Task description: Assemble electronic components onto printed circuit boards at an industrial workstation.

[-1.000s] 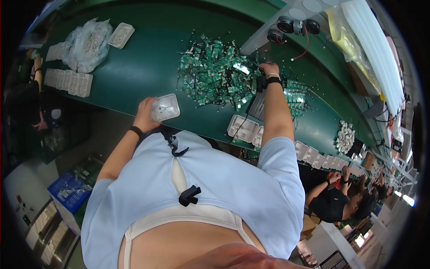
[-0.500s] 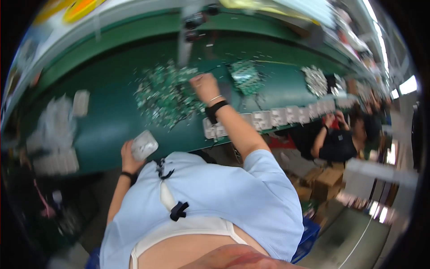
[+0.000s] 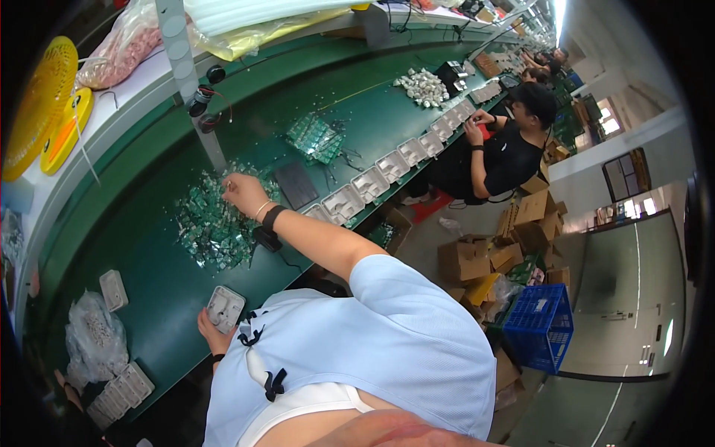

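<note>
My left hand (image 3: 211,333) grips a white plastic housing (image 3: 226,308) at the table's near edge, its hollow inner side facing up. Farther out, my right hand (image 3: 247,196) is over the upper right part of a loose pile of small green circuit boards (image 3: 212,229). Its fingers are pinched together; whatever they hold is too small to make out. A dark flat pad (image 3: 296,185) lies just right of that hand.
White housings (image 3: 344,203) line the table's near edge to the right. Another board stack (image 3: 316,139) and a heap of whitish parts (image 3: 422,88) lie farther along. A plastic bag (image 3: 95,335) and more housings (image 3: 125,389) sit left. A co-worker (image 3: 508,149) works at right.
The whole view has turned and sharpened. My right hand has shifted from the pile's right edge to over its upper right part. My left hand still holds the housing.
</note>
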